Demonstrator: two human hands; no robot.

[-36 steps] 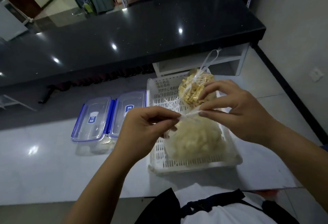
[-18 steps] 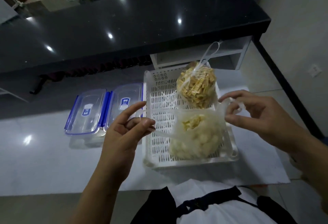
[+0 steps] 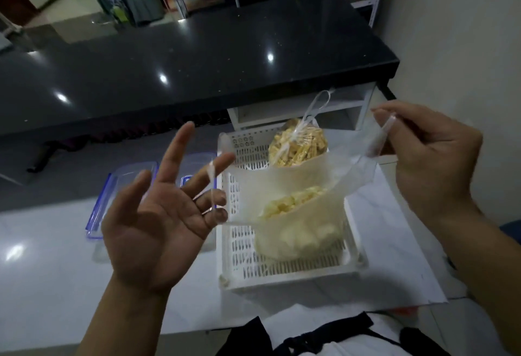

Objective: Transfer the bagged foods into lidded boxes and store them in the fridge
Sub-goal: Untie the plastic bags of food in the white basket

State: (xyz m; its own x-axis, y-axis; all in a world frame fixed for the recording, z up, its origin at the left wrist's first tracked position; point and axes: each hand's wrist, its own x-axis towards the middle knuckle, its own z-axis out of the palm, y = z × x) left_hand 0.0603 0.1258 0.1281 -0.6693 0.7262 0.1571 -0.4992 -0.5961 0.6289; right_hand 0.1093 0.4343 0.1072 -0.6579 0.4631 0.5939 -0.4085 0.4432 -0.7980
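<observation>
As hands (image 3: 158, 214) spread, bag (image 3: 296, 214) mouth open

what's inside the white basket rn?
White basket holds two bags: opened bag of pale chunks nearer, tied bag of yellow sticks behind. Basket floor beneath them is covered.

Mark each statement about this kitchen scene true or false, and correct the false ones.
1. The near bag in the white basket is open at the top. True.
2. The far bag of yellow sticks is untied. False: its top is knotted, with the handles standing up.
3. The right hand pinches one edge of the open bag. True.
4. The left hand is a closed fist. False: its palm is open and fingers spread, with a bag handle strung across the fingers.
5. The two blue-trimmed boxes sit to the right of the basket. False: they sit to its left, lids on.
</observation>
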